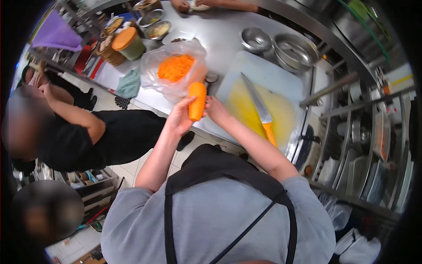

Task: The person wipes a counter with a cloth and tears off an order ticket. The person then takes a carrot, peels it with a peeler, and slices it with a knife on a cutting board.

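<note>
My left hand [181,116] is wrapped round a thick peeled orange carrot [197,101], held over the table's front edge. Close to the carrot's right side is my right hand [216,110]; its fingers are bent, and what they hold, if anything, is too small to make out. Just beyond lies an open clear plastic bag [151,61] with shredded carrot [176,68] in it. To the right, a knife [257,100] with a yellow-orange handle rests on a yellow-stained cutting board [233,70], its tip pointing away from me.
Metal bowls [296,50] stand behind the board. A green cloth [129,83] and a tub with an orange lid [125,38] are at the left. A person in black [118,136] is close on my left. Another person's hands [195,5] show at the far edge.
</note>
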Available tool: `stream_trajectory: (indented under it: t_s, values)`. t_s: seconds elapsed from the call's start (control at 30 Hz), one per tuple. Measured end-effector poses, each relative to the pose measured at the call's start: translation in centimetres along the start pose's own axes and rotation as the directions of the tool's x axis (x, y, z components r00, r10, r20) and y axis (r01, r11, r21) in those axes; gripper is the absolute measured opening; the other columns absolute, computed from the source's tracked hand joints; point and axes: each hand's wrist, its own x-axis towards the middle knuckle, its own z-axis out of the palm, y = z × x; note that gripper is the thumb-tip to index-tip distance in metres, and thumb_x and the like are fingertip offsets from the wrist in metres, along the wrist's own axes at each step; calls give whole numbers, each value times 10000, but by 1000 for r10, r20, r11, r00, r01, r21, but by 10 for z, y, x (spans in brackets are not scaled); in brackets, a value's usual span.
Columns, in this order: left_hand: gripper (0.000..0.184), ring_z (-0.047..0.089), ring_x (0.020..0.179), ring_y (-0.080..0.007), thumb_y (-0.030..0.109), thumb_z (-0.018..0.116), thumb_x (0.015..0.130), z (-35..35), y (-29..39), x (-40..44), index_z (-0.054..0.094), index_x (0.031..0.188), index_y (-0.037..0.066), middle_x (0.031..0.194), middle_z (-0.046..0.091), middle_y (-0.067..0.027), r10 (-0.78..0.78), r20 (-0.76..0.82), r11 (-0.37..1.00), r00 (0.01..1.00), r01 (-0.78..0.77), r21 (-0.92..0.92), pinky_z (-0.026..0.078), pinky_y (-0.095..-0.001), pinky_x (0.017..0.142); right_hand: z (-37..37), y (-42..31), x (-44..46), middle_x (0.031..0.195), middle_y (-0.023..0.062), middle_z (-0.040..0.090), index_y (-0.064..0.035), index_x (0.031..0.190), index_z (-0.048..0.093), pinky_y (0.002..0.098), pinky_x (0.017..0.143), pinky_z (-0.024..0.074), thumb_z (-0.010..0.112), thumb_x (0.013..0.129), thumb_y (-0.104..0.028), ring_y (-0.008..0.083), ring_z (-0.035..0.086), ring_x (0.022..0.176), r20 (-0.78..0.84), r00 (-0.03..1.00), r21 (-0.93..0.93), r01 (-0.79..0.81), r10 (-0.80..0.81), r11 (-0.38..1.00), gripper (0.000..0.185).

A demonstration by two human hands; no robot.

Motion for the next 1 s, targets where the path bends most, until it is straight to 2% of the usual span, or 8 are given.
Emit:
stream_trajectory:
  t_s: [0.1, 0.27, 0.37, 0.47, 0.6, 0.77, 0.9, 1.0]
  values:
    - [460, 556, 875, -228, 263, 532, 843, 1, -12, 6, 390, 1197, 6, 1016, 537, -134, 4, -132, 995, 991, 9, 95, 482, -323, 693, -19, 17, -18, 1106, 116, 498, -107, 1026, 574, 381, 773, 445, 464, 788, -111, 299, 502, 925, -204, 972, -129, 92, -117, 987, 262]
    - [484, 561, 783, -187, 260, 589, 813, 15, -35, 29, 405, 1212, 59, 919, 536, -76, -90, -8, 919, 996, 86, 385, 487, -298, 665, -103, 40, -117, 1122, 174, 465, -71, 1162, 480, 393, 816, 428, 624, 709, -141, 316, 487, 978, -239, 904, -256, -412, 355, 875, 480]
    - [646, 586, 757, -219, 249, 725, 662, 21, -54, 57, 412, 1197, 69, 941, 569, -110, -32, -6, 233, 999, 13, 972, 472, -299, 665, -112, 46, -158, 1086, 193, 475, -85, 1228, 414, 400, 808, 431, 633, 705, -191, 332, 494, 974, -99, 808, -252, -585, 581, 771, 577]
    - [671, 587, 833, -294, 259, 755, 572, 61, -68, 71, 448, 1132, 54, 885, 592, -167, 38, 157, -275, 987, -140, 951, 467, -363, 701, -102, 60, -179, 1038, 212, 485, -86, 1255, 376, 403, 809, 430, 601, 717, -213, 355, 514, 938, -132, 791, -97, -611, 598, 786, 597]
    - [530, 564, 822, -328, 169, 727, 587, 98, -95, 84, 452, 1029, 69, 850, 597, -145, -101, 375, -517, 921, -371, 771, 441, -401, 709, -110, 58, -208, 956, 239, 501, -79, 1203, 404, 424, 778, 432, 528, 754, -186, 396, 520, 893, -218, 740, 60, -641, 636, 766, 478]
    - [405, 551, 825, -332, 121, 701, 602, 105, -127, 102, 495, 945, 61, 852, 596, -151, -239, 488, -541, 840, -532, 652, 437, -402, 712, -111, 40, -246, 957, 256, 525, -21, 1114, 437, 439, 780, 416, 491, 783, -173, 399, 514, 905, -285, 654, 237, -661, 701, 712, 368]
    - [365, 566, 833, -324, 129, 721, 592, 123, -86, 79, 562, 906, 32, 859, 605, -162, 7, 481, -504, 877, -413, 759, 446, -386, 724, -104, 35, -253, 972, 239, 525, -30, 1102, 456, 429, 803, 410, 492, 795, -181, 388, 508, 924, -123, 665, 284, -687, 737, 668, 344]
    - [367, 573, 815, -314, 127, 718, 605, 123, -50, 71, 570, 933, 55, 855, 607, -149, 174, 512, -519, 841, -363, 774, 460, -383, 718, -84, 30, -240, 1037, 191, 508, -10, 1074, 501, 370, 842, 395, 567, 780, -204, 332, 494, 974, -72, 922, 253, -352, 381, 901, 358]
